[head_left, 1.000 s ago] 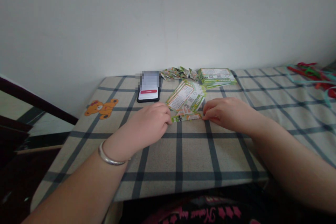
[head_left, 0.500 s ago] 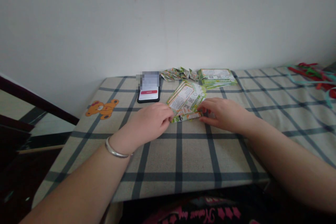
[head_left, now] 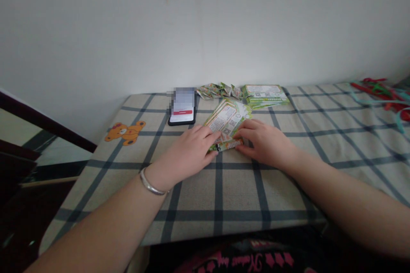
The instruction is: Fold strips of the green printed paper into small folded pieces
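My left hand (head_left: 187,150) grips the left end of a narrow green-and-white printed card (head_left: 226,146), thumb at the near side and fingers over the top. My right hand (head_left: 267,143) pinches the right end of the same card, its thumb low and its fingers curled above. The fingertips cover both ends of the card. Right behind it lies a fanned stack of flat printed cards (head_left: 226,119) in green, white and orange, partly overlapped by both hands. A silver bangle circles my left wrist.
A phone (head_left: 182,106) with a lit screen lies at back left. Small folded green packets (head_left: 218,90) and another card pile (head_left: 265,95) sit along the wall. Coloured ribbons (head_left: 384,94) lie far right. A bear picture (head_left: 124,132) marks the checked tablecloth (head_left: 240,196).
My left hand has moved right, with its fingers now spread over the stack's near edge. My right hand has shifted slightly left along the narrow card, which has come slightly nearer.
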`<state>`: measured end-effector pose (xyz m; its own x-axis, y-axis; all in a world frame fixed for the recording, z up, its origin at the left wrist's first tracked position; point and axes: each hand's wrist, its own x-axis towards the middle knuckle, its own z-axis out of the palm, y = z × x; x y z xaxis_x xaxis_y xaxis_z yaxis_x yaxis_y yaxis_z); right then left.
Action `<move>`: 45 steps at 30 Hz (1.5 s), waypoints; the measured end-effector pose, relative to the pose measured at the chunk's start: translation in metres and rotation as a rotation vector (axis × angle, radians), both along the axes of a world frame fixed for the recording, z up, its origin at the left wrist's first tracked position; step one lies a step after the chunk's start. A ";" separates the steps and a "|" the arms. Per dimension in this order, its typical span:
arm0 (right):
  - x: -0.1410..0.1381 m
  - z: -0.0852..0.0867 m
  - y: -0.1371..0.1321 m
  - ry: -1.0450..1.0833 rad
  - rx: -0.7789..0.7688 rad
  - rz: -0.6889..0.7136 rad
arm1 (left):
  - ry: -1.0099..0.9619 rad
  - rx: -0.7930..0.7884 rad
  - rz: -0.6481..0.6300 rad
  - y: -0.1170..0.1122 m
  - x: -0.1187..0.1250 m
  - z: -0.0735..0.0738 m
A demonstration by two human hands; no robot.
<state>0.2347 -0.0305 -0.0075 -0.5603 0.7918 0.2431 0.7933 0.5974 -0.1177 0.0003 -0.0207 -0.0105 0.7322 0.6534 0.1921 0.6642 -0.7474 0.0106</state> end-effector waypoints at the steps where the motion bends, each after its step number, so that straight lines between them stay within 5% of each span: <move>1: 0.000 -0.001 0.000 0.013 -0.003 0.007 | -0.008 -0.005 0.009 0.000 0.000 0.000; 25: -0.005 -0.009 0.003 0.137 -0.079 0.040 | -0.165 -0.063 -0.013 0.002 0.004 -0.001; 45: -0.010 -0.005 -0.003 0.370 0.034 0.056 | -0.189 -0.010 0.047 -0.004 0.006 0.008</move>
<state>0.2250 -0.0334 -0.0126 -0.4718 0.7502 0.4633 0.6665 0.6474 -0.3696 0.0063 -0.0243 -0.0023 0.6523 0.6887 0.3165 0.6841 -0.7147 0.1452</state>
